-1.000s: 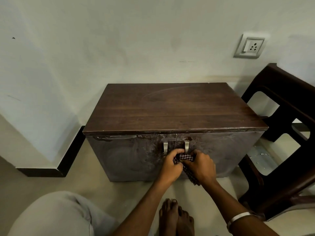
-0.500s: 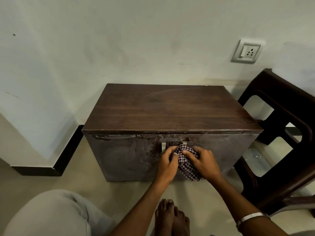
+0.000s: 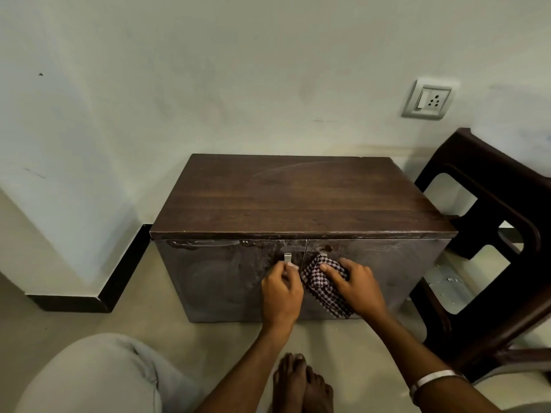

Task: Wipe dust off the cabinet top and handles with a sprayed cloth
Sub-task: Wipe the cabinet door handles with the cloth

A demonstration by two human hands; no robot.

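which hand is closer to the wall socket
Right. The right hand presses the checked cloth on the right cabinet door, below and left of the wall socket. The left hand grips the left door handle, farther left.

A dark chair (image 3: 489, 234) stands beside a wall socket (image 3: 428, 102).
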